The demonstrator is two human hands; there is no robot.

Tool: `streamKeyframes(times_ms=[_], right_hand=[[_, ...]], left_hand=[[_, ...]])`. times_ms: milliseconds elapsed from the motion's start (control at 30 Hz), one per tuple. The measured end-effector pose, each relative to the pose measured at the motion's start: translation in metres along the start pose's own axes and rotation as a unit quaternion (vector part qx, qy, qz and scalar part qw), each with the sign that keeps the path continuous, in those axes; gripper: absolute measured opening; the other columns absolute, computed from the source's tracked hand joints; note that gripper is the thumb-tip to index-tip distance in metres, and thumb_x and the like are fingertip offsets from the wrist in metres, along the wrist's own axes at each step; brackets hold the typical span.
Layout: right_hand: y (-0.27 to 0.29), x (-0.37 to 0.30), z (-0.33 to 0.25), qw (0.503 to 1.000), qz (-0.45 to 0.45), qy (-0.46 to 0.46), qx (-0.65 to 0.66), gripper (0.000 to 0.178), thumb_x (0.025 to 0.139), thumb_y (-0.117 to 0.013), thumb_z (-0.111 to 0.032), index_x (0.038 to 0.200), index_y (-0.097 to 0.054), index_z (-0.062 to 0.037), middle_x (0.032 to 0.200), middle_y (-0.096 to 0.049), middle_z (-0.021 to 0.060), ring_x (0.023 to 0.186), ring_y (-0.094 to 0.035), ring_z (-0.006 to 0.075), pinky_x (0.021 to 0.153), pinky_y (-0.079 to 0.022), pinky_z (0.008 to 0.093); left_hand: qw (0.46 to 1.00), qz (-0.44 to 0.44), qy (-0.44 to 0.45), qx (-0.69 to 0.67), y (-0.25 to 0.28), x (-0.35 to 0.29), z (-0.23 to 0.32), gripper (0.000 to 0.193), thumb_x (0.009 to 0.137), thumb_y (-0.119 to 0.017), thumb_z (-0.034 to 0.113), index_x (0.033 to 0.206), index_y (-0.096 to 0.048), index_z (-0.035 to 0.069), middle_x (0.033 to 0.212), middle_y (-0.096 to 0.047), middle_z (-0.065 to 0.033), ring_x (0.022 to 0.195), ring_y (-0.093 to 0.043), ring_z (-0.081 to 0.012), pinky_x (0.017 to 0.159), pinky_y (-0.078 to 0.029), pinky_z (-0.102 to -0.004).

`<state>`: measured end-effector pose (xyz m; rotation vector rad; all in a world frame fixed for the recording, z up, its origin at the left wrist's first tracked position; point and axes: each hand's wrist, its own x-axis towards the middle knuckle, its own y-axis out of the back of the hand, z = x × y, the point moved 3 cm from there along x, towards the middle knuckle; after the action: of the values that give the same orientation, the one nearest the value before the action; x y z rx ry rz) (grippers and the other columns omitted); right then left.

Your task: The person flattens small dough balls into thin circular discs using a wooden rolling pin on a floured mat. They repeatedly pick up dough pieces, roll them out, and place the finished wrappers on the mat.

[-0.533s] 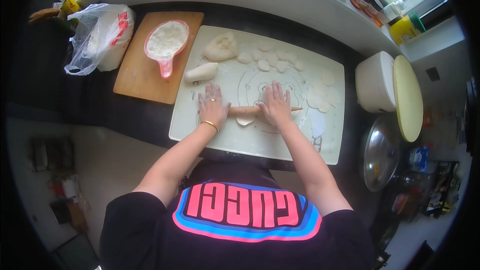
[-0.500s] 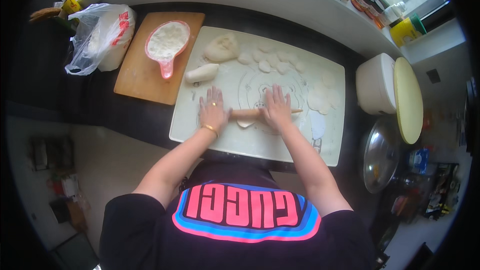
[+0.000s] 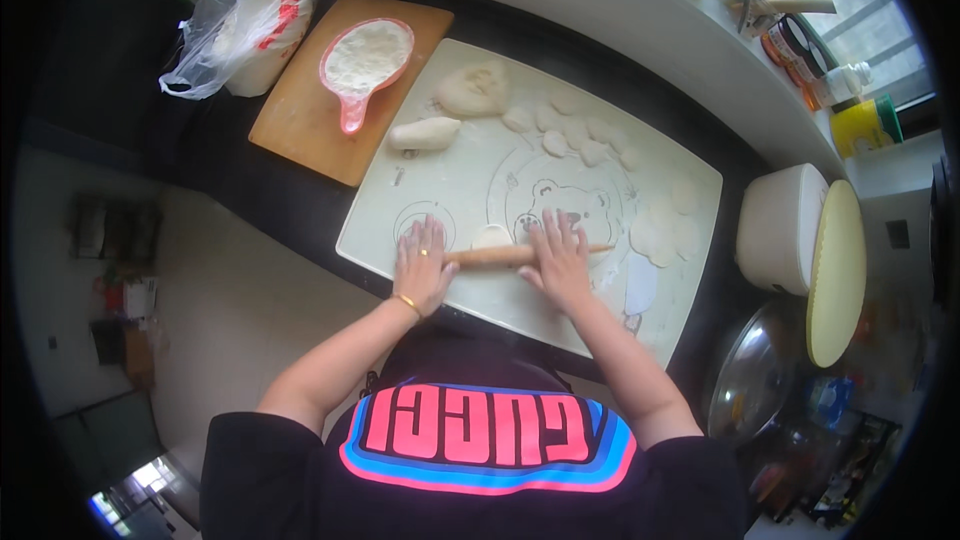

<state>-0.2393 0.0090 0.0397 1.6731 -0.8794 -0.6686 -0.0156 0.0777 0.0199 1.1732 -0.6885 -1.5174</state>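
A wooden rolling pin lies crosswise on the pale pastry board. My left hand rests on its left end with the fingers stretched out; a ring and a gold bangle are on that arm. Near the pin's other end, my right hand lies flat, fingers spread. A small flat round of dough sits just beyond the pin, between the hands. Farther back are a dough log and a big lump of dough. Several small dough pieces and overlapping thin wrappers lie to the right.
At the back left, a wooden cutting board bears a pink handled bowl of flour beside a plastic bag. A white container, a yellow round lid and a metal bowl stand on the right.
Both hands have drawn the rolling pin toward me, off the dough round, which now shows beyond it. The whole view has turned and shifted somewhat.
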Motion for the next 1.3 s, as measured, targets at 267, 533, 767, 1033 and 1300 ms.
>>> streamKeyframes(times_ms=[267,533,767,1033,1300], right_hand=[[-0.019,-0.020,0.017,0.992,0.102,0.067,0.036,0.025,0.080,-0.056,-0.016,0.104,-0.053,-0.0110,0.138,-0.040,0.0098,0.127,-0.039,0.0227,0.099,-0.029,0.0470],[-0.013,-0.042,0.027,0.997,0.055,0.025,0.057,0.030,0.080,-0.060,-0.021,0.107,-0.052,-0.0102,0.141,-0.037,0.0087,0.128,-0.037,0.0229,0.101,-0.027,0.0489],[-0.005,0.040,0.024,0.991,0.089,-0.104,-0.009,0.054,0.080,-0.058,-0.039,0.119,-0.047,-0.0028,0.145,-0.026,0.0189,0.135,-0.024,0.0314,0.106,-0.017,0.0552],[-0.010,-0.011,-0.004,0.994,0.003,-0.106,-0.032,0.082,0.077,-0.058,-0.052,0.137,-0.033,-0.0031,0.148,-0.019,0.0180,0.138,-0.015,0.0329,0.106,-0.014,0.0571],[-0.011,0.037,0.023,0.978,0.044,-0.204,-0.019,0.079,0.079,-0.057,-0.048,0.137,-0.032,-0.0021,0.149,-0.018,0.0187,0.139,-0.014,0.0317,0.107,-0.011,0.0560]], left_hand=[[0.967,0.127,-0.044,-0.215,0.007,0.050,0.054,0.042,0.077,-0.062,0.009,0.116,-0.053,0.000,0.104,-0.057,-0.0168,0.101,-0.053,-0.0322,0.089,-0.043,-0.0375],[0.985,0.145,-0.087,-0.038,0.009,0.005,0.035,0.053,0.081,-0.061,0.020,0.129,-0.045,0.007,0.130,-0.044,-0.0163,0.124,-0.040,-0.0308,0.102,-0.030,-0.0438],[0.979,0.184,0.022,0.086,0.016,0.068,0.005,0.066,0.086,-0.053,0.032,0.142,-0.027,0.008,0.151,-0.014,-0.0151,0.139,-0.012,-0.0331,0.110,-0.010,-0.0509],[0.995,0.028,-0.069,0.071,0.008,0.013,-0.008,0.073,0.087,-0.053,0.035,0.142,-0.019,0.000,0.150,-0.010,-0.0202,0.139,-0.009,-0.0352,0.110,-0.007,-0.0513],[0.986,0.096,-0.074,0.115,0.029,0.068,-0.004,0.072,0.088,-0.048,0.039,0.142,-0.020,0.001,0.150,-0.012,-0.0198,0.139,-0.012,-0.0357,0.109,-0.008,-0.0531]])
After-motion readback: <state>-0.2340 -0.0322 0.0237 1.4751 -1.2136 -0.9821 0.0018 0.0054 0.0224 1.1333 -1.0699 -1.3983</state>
